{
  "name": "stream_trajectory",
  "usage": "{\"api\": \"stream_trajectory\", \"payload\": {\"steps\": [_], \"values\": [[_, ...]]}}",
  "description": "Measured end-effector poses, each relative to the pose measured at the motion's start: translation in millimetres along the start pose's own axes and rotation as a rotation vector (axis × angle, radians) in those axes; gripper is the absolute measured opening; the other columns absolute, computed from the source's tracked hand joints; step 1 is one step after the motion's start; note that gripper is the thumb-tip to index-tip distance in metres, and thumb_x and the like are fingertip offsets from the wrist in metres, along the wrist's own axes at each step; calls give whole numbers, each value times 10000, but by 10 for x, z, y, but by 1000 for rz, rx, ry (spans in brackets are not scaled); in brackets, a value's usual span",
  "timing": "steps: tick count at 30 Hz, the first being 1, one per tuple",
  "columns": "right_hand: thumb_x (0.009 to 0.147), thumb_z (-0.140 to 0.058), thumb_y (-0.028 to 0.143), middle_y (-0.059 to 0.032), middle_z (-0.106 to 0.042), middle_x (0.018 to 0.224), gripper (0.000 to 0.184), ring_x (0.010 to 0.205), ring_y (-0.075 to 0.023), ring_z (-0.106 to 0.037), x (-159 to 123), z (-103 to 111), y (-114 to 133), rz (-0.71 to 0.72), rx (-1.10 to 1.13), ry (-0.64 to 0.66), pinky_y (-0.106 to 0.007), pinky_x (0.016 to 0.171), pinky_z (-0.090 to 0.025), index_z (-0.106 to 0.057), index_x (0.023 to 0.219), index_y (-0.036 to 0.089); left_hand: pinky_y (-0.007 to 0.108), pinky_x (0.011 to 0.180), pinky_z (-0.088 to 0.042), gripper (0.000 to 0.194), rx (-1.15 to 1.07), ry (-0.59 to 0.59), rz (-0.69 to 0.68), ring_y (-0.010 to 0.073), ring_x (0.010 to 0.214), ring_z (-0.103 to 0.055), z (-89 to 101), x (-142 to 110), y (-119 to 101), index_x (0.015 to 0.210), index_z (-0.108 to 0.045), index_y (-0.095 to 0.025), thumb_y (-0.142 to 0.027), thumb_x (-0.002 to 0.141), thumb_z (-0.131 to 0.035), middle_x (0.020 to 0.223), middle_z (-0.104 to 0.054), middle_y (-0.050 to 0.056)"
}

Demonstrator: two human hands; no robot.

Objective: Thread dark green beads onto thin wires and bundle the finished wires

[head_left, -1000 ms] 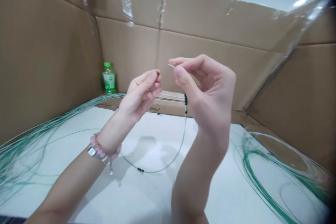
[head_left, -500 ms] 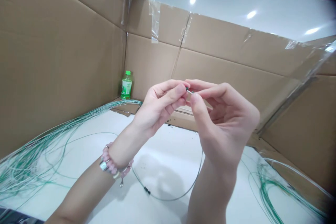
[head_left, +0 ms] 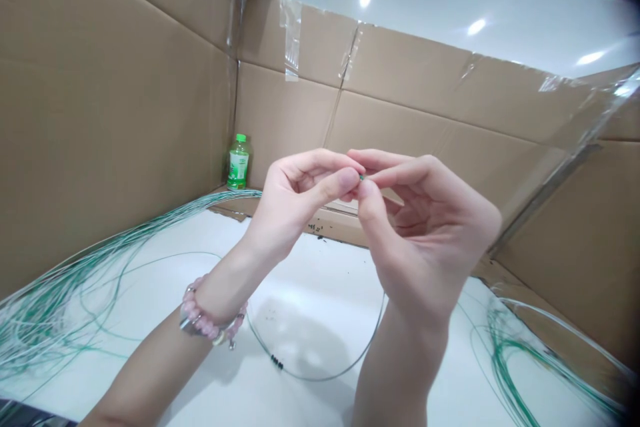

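Both my hands meet at the centre, raised above the white tabletop (head_left: 295, 273). Thumb and finger of my left hand (head_left: 290, 203) are pinched together, and my right hand (head_left: 425, 233) pinches right against them. A tiny green bit of wire end (head_left: 361, 177) shows between the touching fingertips; the fingers hide the rest. Below the hands a thin grey-green wire (head_left: 320, 379) hangs in a loop, its upper parts passing behind my wrists. Several small black rings (head_left: 277, 362) sit close together on the loop's lower left.
A large bundle of green and white wires (head_left: 55, 310) lies along the left. Another green coil (head_left: 503, 367) is at the right. A green bottle (head_left: 238, 163) stands in the back corner. Cardboard walls (head_left: 425, 107) enclose the table; small black specks lie at its far edge.
My fingertips have come closer together, covering the pale wire tip that showed between them. The left hand has shifted slightly left, and the view has moved a little.
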State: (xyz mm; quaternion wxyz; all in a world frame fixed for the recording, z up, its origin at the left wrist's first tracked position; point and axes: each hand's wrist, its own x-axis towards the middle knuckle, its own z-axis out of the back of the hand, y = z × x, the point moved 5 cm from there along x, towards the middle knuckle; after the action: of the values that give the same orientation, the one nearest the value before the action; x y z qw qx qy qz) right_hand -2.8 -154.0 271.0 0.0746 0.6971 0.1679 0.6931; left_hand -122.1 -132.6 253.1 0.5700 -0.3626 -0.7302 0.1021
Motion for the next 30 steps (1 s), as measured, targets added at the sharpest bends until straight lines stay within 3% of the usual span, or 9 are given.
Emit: {"api": "stream_trajectory", "payload": {"steps": [4,17,21,25,30], "values": [[802,-617,38,-1,-717,909,180,860,-141,-705,1,14,7,-5,7,-1,-239,700,-631,-655,785,213,188,628,-582,108,57,-11,-29,94,644,-666,-3,-18,-3,757,-741,-218,-317,741,-784,723,-709,-34],[809,-615,37,18,-717,931,214,847,-146,-701,2,50,32,-27,-72,19,-259,684,-628,-661,786,245,160,664,-575,62,76,-18,-72,74,673,-665,-47,-50,14,791,-743,-221,-282,795,-733,722,-701,-49],[783,-625,31,5,-717,895,208,844,-170,-701,10,68,82,16,-215,44,-279,691,-631,-654,776,237,158,637,-568,76,163,-25,-125,83,681,-669,-28,-44,4,809,-746,-215,-286,809,-718,740,-705,-34],[804,-605,49,-7,-711,886,162,840,-173,-701,-14,87,157,77,-454,92,-292,755,-610,-629,781,208,157,612,-557,55,338,-8,-212,94,701,-676,-46,-51,-99,791,-747,-191,-169,816,-704,754,-710,-19],[831,-630,97,29,-678,737,107,719,-129,-690,-25,112,179,101,-612,116,-223,654,-561,-649,808,200,126,615,-542,87,425,29,-226,78,718,-676,-42,-46,-194,781,-749,-190,-119,804,-703,759,-715,-25]]}}
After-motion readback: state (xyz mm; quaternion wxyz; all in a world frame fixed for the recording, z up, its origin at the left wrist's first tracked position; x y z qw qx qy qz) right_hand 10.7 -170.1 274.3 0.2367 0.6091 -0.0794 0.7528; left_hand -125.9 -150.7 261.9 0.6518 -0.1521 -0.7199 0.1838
